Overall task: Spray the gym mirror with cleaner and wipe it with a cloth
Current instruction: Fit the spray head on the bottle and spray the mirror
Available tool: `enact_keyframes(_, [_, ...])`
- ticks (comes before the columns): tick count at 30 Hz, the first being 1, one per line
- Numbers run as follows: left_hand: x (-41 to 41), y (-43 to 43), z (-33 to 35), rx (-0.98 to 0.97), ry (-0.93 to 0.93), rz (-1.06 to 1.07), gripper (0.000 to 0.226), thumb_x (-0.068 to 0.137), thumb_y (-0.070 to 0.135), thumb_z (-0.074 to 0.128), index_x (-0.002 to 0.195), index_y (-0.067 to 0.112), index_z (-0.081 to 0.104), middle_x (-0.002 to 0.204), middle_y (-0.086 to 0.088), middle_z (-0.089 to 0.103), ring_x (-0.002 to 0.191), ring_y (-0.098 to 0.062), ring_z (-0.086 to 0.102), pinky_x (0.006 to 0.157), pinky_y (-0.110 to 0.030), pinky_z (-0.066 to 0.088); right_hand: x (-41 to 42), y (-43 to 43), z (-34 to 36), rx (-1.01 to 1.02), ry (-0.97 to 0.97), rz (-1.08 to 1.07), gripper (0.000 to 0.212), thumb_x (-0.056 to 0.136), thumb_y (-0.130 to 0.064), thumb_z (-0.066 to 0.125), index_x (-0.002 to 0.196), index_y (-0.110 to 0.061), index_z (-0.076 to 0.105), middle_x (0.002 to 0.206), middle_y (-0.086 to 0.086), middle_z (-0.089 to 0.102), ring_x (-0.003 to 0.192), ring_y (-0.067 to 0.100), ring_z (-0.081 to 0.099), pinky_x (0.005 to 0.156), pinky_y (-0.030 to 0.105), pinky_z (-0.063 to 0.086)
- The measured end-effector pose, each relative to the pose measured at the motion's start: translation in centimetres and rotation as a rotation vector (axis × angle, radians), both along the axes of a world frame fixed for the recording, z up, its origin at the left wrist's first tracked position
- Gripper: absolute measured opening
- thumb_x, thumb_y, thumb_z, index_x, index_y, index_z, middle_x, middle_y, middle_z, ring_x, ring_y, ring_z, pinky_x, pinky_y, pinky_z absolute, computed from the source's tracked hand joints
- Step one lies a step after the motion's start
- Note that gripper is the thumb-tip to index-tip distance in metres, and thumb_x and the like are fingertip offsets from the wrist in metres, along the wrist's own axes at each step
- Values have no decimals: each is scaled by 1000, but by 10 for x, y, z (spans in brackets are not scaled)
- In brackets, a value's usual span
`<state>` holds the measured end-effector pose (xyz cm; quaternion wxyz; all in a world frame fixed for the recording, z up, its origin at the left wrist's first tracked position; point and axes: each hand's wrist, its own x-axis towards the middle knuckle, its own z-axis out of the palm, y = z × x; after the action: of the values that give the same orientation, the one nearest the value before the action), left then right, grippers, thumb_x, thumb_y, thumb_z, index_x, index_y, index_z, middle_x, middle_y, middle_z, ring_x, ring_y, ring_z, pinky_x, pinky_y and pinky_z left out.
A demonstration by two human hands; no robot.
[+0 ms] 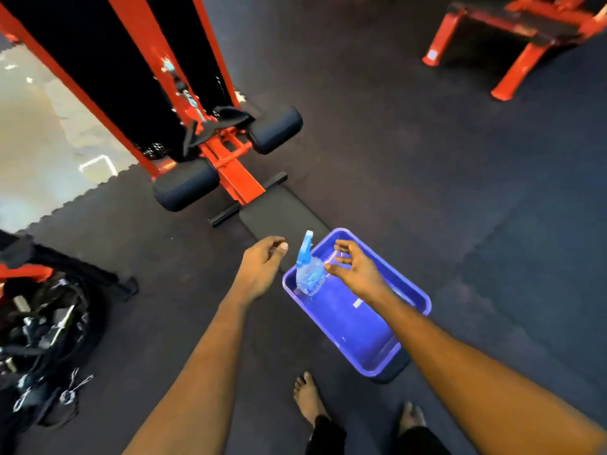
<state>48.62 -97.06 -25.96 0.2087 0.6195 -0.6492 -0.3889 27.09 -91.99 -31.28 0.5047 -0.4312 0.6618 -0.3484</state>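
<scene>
A clear spray bottle (308,269) with a blue trigger head stands at the far left corner of a purple plastic tub (377,362). The tub rests on the end of a black bench pad. My right hand (356,270) hovers over the tub just right of the bottle, fingers spread and loosely bent, empty; whether it touches the bottle is unclear. My left hand (262,267) hangs left of the bottle, apart from it, fingers loosely curled and holding nothing. No cloth is visible. The mirror (39,126) shows at the far left.
A red and black gym machine (210,139) with foam rollers stands ahead, joined to the bench pad (279,215). Another red bench (512,31) stands at the back right. Cable handles and chains (42,349) lie at the left. My bare feet (308,399) stand on dark rubber flooring.
</scene>
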Motion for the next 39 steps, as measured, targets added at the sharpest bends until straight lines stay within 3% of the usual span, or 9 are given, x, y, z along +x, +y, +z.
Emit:
enact_keyframes(7, [-16,-54,-63,88,-117,-57,35,90,33,80,111,7,72,91,-4,73,79,-19,69,82,-35,56,31,-39,-67,37,-49,-41,70,88,-5,79,149,-17,47,138,-5,53,128,12,51,112,48,48])
enact_keyframes(12, [-32,-67,-93,105,-267,-85,49,80,49,84,69,7,61,62,-6,64,66,-29,63,63,-39,50,35,-47,-109,86,-53,-5,71,89,-4,76,150,-18,45,144,4,56,127,14,53,110,41,49])
enact_keyframes(16, [-38,-72,-95,61,-256,-89,46,74,54,58,76,8,68,71,-8,72,68,-30,67,66,-42,56,36,-43,-122,124,-110,-32,81,87,-3,79,154,-21,39,145,3,54,132,18,53,110,49,49])
enact_keyframes(19, [-41,-77,-82,39,-257,-113,32,87,35,69,66,13,60,61,-5,66,60,-29,63,60,-36,49,34,-42,-113,106,-124,-35,87,85,-5,82,157,-22,35,142,0,54,129,18,57,110,47,50])
enact_keyframes(26, [-53,-92,1,-66,-122,-188,35,92,26,72,61,16,58,55,-9,64,52,-28,64,53,-40,51,23,-62,-39,-113,94,53,116,66,-51,92,160,-37,24,153,-8,51,139,17,48,117,41,35])
enact_keyframes(28, [-58,-91,23,-119,-78,-210,38,91,26,71,57,24,54,52,-5,63,46,-22,59,50,-34,46,21,-70,-18,-180,212,52,109,61,-63,85,154,-32,37,147,-11,57,136,16,50,119,45,30])
enact_keyframes(31, [-63,-90,57,-156,15,-203,38,92,22,71,58,33,59,49,5,62,42,-8,55,44,-27,44,18,-75,13,-284,316,13,67,67,-55,83,122,-23,62,117,-10,68,114,17,63,117,50,29])
enact_keyframes(35, [-63,-84,94,-184,154,-220,32,88,37,69,68,11,68,56,-11,62,45,-21,57,42,-41,49,15,-73,50,-466,309,-75,32,76,-35,75,87,-13,56,77,0,61,72,24,57,72,40,47])
enact_keyframes(39, [-55,-81,118,-206,269,-170,69,88,62,61,76,-6,59,62,-20,56,54,-23,53,49,-48,50,13,-68,79,-533,387,-67,27,73,-31,71,80,-17,49,72,0,57,66,24,54,64,43,46])
